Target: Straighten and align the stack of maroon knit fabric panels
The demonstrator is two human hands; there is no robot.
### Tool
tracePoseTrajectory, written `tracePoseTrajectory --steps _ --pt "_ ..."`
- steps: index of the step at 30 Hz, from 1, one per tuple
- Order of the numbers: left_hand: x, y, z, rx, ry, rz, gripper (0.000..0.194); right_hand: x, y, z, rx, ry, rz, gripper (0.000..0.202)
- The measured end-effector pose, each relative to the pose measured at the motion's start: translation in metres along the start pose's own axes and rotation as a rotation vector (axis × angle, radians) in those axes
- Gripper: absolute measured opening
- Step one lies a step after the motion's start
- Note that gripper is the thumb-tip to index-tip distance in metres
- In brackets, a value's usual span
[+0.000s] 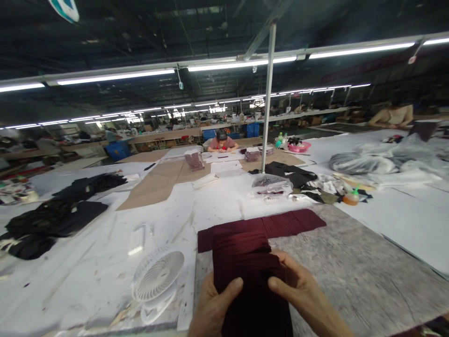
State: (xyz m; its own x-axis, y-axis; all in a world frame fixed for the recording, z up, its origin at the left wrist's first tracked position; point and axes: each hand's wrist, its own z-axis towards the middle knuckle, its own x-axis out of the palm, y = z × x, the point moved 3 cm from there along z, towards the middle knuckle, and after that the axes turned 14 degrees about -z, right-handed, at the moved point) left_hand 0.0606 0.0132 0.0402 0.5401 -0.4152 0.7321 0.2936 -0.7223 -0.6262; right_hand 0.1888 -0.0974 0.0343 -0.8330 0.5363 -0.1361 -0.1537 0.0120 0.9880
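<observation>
A dark maroon piece of pleated fabric (242, 252) is held up between my two hands, its lower part nearly black in shadow. My left hand (217, 299) grips its left edge, thumb on the near face and the other fingers behind. On the opposite edge, my right hand (298, 285) pinches the cloth with the thumb in front and fingers around the side. Just beyond, a long strip of maroon pleated fabric (294, 223) lies flat on a grey mottled mat (351, 267), partly covered by the held piece.
A white fan (159, 276) stands left of the mat, near a white power bank-like block (137, 239). Dark garments (80, 217) lie far left. A metal post (268, 98) rises ahead beside plastic bags and scraps. A co-worker (222, 141) sits across the table.
</observation>
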Motion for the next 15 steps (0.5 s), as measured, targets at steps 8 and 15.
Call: tracePoseTrajectory --steps 8,15 --pt "0.004 -0.001 -0.001 0.014 -0.058 -0.026 0.053 0.017 0.001 -0.007 0.123 -0.055 -0.020 0.035" --pt "-0.001 0.002 0.000 0.033 -0.063 -0.021 0.049 0.015 0.001 -0.008 0.120 -0.057 -0.050 0.037"
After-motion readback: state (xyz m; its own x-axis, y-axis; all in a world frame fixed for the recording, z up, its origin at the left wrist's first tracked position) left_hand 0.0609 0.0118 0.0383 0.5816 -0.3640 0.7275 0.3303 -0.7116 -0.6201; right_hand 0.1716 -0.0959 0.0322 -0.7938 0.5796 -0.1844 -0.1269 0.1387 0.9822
